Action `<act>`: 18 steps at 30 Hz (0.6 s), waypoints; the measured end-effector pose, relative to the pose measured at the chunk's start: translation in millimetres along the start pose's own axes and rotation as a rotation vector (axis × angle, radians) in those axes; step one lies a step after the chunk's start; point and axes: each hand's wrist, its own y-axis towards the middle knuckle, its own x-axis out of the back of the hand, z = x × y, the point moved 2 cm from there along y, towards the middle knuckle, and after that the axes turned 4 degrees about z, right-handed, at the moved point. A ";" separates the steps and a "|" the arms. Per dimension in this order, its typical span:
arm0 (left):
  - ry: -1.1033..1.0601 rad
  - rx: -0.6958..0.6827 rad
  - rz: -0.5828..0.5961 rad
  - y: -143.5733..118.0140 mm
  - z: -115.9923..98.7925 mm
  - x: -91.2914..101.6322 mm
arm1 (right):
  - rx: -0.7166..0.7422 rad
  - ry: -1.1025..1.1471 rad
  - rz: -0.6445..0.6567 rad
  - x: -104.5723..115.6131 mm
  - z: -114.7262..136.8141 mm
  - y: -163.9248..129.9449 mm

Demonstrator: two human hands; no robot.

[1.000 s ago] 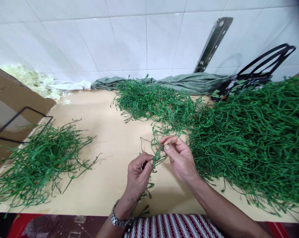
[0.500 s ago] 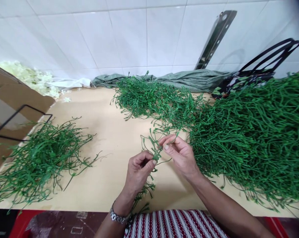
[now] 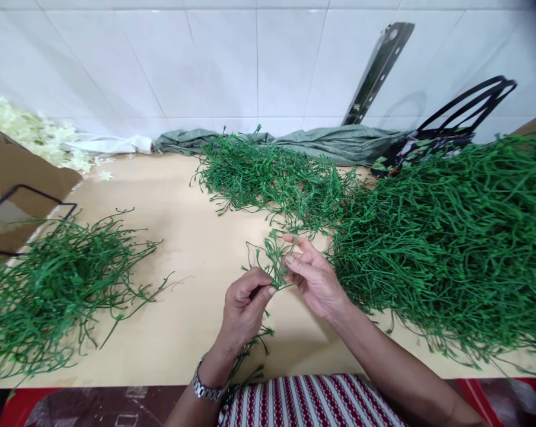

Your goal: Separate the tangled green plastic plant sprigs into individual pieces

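Green plastic sprig (image 3: 274,261) upright between left hand (image 3: 243,308), right hand (image 3: 315,279), tips away.

On the table (image 3: 192,237) lie three piles of green plastic stems: one left of the hands, one behind them, one large to their right. Two hands (image 3: 243,308) hold one sprig (image 3: 274,261). One black bag (image 3: 432,142) stands behind the large pile.

No readable text, labels, brands, numbers or signs anywhere. Bare tiles, plain tabletop (image 3: 197,249), unmarked cardboard (image 3: 14,178) at left, watch (image 3: 204,388) face turned away, bag (image 3: 428,145) print at upper right too blurred to read.
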 end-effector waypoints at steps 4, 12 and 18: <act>-0.093 0.036 -0.001 1.0 0.4 0.9 | 0.375 -0.575 -0.104 8.4 3.5 -1.6; -0.413 0.281 0.105 1.9 5.9 -0.7 | 0.809 -1.135 0.260 7.3 24.5 -6.7; -0.533 0.405 0.142 4.7 6.9 -0.2 | 0.881 -1.226 0.433 5.8 35.5 -6.3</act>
